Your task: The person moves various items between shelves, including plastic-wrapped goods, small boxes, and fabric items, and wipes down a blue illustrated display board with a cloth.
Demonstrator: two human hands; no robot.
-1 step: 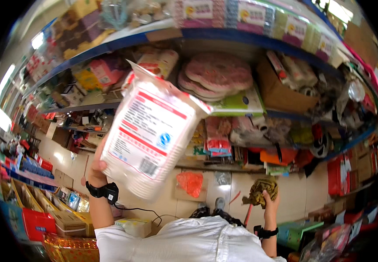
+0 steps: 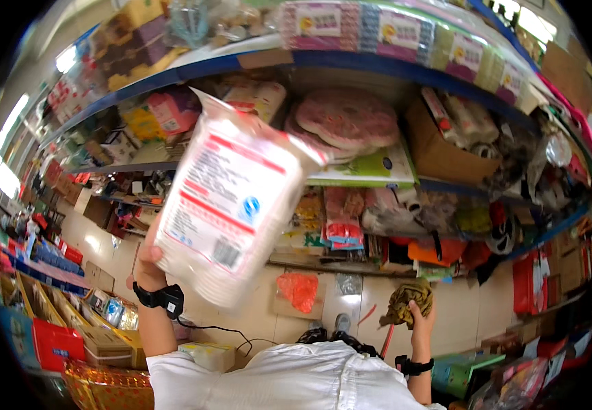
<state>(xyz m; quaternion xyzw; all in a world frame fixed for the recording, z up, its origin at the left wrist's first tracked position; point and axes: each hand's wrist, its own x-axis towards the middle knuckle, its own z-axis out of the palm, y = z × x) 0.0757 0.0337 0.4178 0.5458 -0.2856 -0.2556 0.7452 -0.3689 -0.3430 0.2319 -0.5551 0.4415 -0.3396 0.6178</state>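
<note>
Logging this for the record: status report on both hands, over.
Left hand grips white packet, raised at shelves. Right hand grips crumpled rag. Nothing between them.

Big white plastic pack [image 2: 231, 198] with red print and a barcode panel, tilted, top corner pointing up-left, raised in my left hand [image 2: 147, 263] in front of the shelves. Crumpled olive-brown rag [image 2: 408, 299], bunched up, gripped in my right hand [image 2: 421, 321], lower down.
</note>
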